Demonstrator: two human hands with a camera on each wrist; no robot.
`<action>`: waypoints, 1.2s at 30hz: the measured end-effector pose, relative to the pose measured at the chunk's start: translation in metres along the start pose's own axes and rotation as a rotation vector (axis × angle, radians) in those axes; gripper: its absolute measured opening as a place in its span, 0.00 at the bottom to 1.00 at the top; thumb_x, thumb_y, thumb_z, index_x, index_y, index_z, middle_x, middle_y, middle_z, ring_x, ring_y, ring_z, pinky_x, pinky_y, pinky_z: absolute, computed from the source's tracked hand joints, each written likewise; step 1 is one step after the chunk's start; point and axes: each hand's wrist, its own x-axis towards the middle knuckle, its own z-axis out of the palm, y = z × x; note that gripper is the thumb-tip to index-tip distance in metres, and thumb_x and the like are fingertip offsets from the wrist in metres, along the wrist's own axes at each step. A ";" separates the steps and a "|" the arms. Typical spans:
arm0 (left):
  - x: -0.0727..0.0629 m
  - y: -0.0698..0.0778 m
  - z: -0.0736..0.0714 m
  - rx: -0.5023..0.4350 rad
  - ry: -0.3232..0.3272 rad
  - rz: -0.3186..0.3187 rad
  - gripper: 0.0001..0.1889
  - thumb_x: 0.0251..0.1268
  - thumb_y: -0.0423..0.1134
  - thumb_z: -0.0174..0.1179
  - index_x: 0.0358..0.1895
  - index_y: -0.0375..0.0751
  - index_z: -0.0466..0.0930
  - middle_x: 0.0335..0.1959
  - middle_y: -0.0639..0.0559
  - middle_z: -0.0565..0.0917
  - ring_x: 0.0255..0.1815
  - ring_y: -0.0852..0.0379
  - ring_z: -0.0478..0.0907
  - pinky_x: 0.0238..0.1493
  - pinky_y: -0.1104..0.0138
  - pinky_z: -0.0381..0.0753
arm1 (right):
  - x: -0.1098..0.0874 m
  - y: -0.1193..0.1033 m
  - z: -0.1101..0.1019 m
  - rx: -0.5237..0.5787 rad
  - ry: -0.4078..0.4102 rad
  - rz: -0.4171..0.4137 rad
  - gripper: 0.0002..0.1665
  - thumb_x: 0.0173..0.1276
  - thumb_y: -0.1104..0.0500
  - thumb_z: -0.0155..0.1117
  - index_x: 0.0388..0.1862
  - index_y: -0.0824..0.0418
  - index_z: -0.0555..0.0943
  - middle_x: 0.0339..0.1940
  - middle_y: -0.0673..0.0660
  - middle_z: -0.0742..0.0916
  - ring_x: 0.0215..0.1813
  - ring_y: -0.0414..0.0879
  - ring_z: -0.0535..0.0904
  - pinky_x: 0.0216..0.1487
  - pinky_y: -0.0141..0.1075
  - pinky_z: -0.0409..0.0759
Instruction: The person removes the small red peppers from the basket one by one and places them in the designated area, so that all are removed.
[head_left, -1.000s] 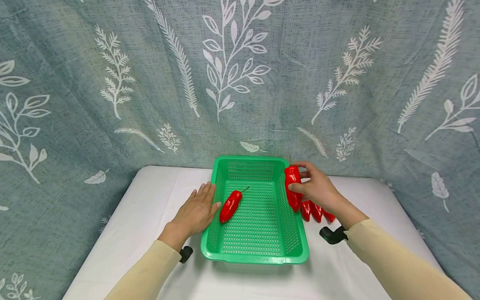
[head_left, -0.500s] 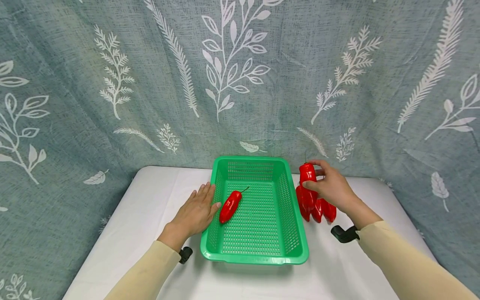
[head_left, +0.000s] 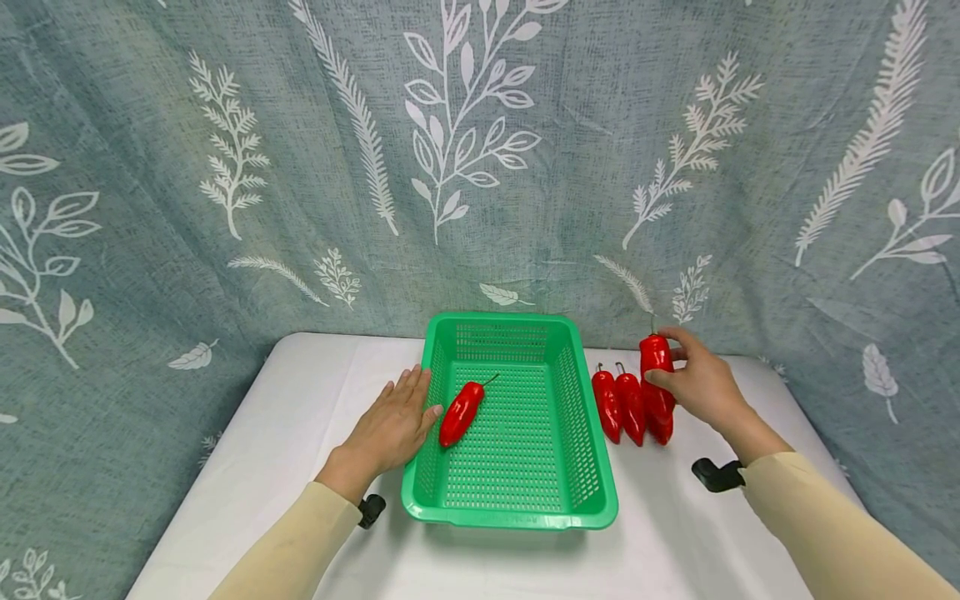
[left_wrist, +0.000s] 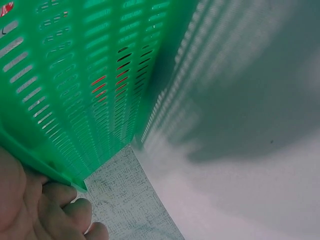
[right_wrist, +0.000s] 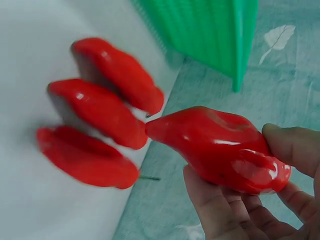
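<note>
My right hand (head_left: 701, 379) grips a red chili pepper (head_left: 657, 367) between thumb and fingers, its stem end up, raised over the table on the right. In the right wrist view the held chili pepper (right_wrist: 220, 150) points its tip toward three more lying side by side. Two of those, a chili pepper (head_left: 606, 406) and its neighbour (head_left: 631, 408), show beside the basket; the third lies partly hidden behind the held one. My left hand (head_left: 392, 423) rests with straight fingers on the left rim of the green basket (head_left: 510, 518). Inside the basket lies one red chili pepper (head_left: 461, 414).
A white cloth (head_left: 262, 467) covers the table. Behind its far edge hangs a grey-green curtain (head_left: 570, 208) with white leaf prints. Black straps with small cameras (head_left: 717, 475) sit at both wrists.
My right hand has moved right with the chili pepper, from above the basket's right rim to over the rightmost chili pepper on the table. The left hand has stayed in place.
</note>
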 end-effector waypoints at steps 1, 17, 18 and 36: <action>0.000 0.000 0.000 0.000 -0.004 -0.001 0.37 0.88 0.53 0.44 0.84 0.29 0.52 0.86 0.33 0.54 0.87 0.37 0.49 0.86 0.44 0.53 | 0.000 0.004 0.000 -0.003 0.001 0.011 0.48 0.73 0.55 0.69 0.83 0.66 0.57 0.70 0.81 0.73 0.58 0.76 0.81 0.44 0.56 0.91; 0.003 0.001 0.002 -0.013 -0.016 0.001 0.37 0.88 0.54 0.42 0.84 0.30 0.50 0.86 0.34 0.52 0.88 0.38 0.48 0.86 0.45 0.52 | 0.008 0.056 -0.007 -0.046 0.000 0.164 0.48 0.72 0.58 0.70 0.82 0.70 0.57 0.66 0.82 0.72 0.58 0.75 0.79 0.43 0.53 0.92; 0.003 0.001 0.002 -0.013 -0.014 0.001 0.37 0.88 0.54 0.42 0.84 0.30 0.50 0.86 0.34 0.52 0.88 0.38 0.48 0.86 0.45 0.52 | 0.009 0.058 -0.007 -0.047 -0.004 0.179 0.48 0.72 0.59 0.70 0.82 0.70 0.57 0.66 0.82 0.72 0.58 0.75 0.78 0.43 0.53 0.92; 0.000 0.000 0.002 -0.024 -0.014 -0.007 0.38 0.88 0.54 0.43 0.85 0.30 0.49 0.87 0.35 0.51 0.88 0.37 0.48 0.86 0.44 0.51 | 0.021 0.095 0.010 -0.051 -0.067 0.271 0.47 0.72 0.58 0.70 0.82 0.68 0.57 0.67 0.81 0.72 0.59 0.71 0.78 0.40 0.44 0.90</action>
